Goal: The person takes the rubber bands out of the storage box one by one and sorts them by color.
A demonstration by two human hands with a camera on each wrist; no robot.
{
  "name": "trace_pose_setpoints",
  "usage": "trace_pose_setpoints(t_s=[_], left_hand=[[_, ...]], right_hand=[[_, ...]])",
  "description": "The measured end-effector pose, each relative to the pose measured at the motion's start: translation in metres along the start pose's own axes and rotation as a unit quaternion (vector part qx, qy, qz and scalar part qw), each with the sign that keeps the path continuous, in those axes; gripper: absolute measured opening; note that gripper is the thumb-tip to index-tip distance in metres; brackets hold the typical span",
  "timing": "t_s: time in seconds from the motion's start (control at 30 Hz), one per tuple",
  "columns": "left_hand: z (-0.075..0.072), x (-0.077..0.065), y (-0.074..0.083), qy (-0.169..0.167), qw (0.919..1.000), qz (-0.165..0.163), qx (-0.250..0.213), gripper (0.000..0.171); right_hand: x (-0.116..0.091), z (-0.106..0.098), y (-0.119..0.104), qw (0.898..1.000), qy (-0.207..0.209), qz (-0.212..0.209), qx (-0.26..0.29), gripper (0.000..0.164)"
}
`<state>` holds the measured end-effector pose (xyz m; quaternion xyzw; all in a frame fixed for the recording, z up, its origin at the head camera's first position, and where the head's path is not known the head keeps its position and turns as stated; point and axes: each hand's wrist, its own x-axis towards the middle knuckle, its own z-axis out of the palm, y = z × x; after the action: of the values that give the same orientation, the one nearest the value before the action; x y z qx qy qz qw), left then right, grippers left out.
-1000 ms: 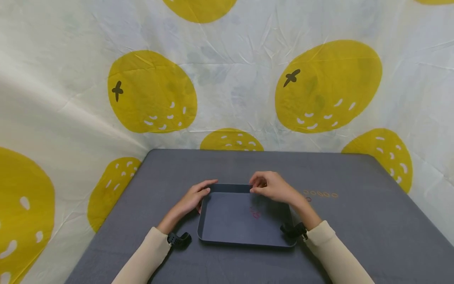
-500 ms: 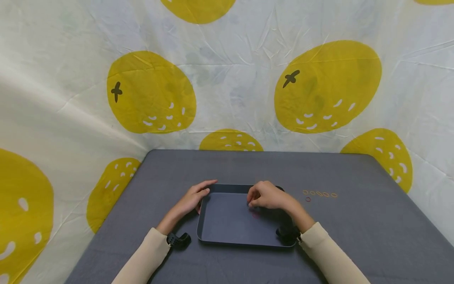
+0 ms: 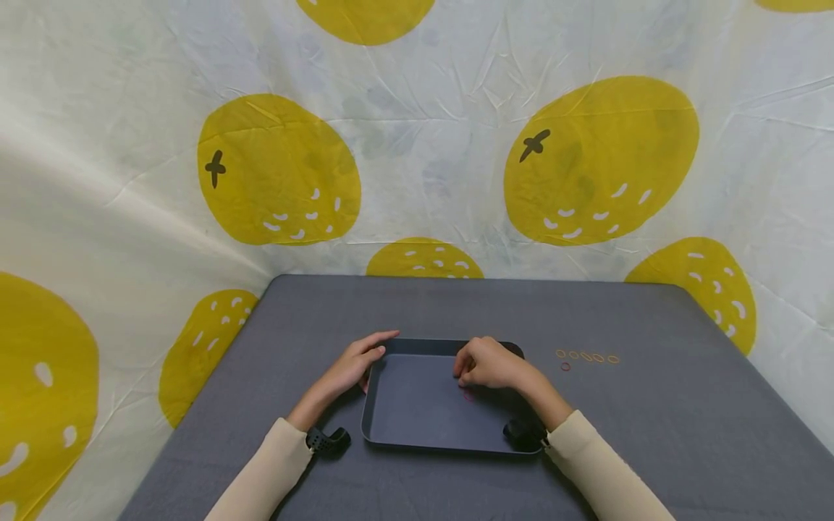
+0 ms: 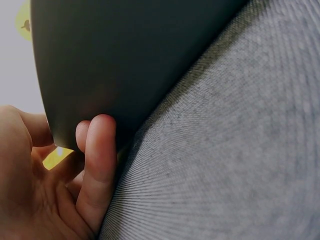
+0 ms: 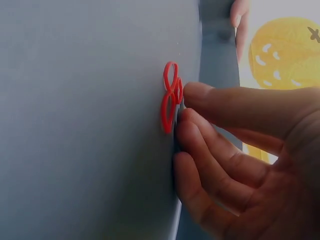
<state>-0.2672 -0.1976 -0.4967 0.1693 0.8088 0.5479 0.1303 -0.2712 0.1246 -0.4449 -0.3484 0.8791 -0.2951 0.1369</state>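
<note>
A dark grey tray (image 3: 423, 420) lies on the table. My left hand (image 3: 355, 364) holds its far left corner, thumb at the rim; in the left wrist view, bent fingers (image 4: 100, 150) press the outer wall. Inside the tray, my right hand (image 3: 489, 364) is low over the floor with fingers curled. In the right wrist view, its thumb and index fingertips pinch at a small red rubber band (image 5: 179, 91). Two more red rubber bands (image 5: 164, 112) lie right beside it on the tray floor.
Right of the tray, several yellow rubber bands (image 3: 586, 356) lie in a row on the grey table (image 3: 684, 405), with one red rubber band (image 3: 565, 367) in front. Behind the table hangs a white curtain (image 3: 430, 166) printed with yellow fruit.
The right hand has come down from over the tray's back rim to the tray floor, near the red rubber bands. My left hand stays at the corner.
</note>
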Motion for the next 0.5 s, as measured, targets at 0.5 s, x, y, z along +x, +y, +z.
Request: trace_pose_setpoints(t_s=[0.5], left_hand=[[0.0006, -0.0039, 0.0036, -0.003, 1.0, 0.007, -0.001, 0.046]], right_hand=[[-0.0041, 0.0054, 0.0011, 1.0, 0.004, -0.014, -0.009, 0.014]])
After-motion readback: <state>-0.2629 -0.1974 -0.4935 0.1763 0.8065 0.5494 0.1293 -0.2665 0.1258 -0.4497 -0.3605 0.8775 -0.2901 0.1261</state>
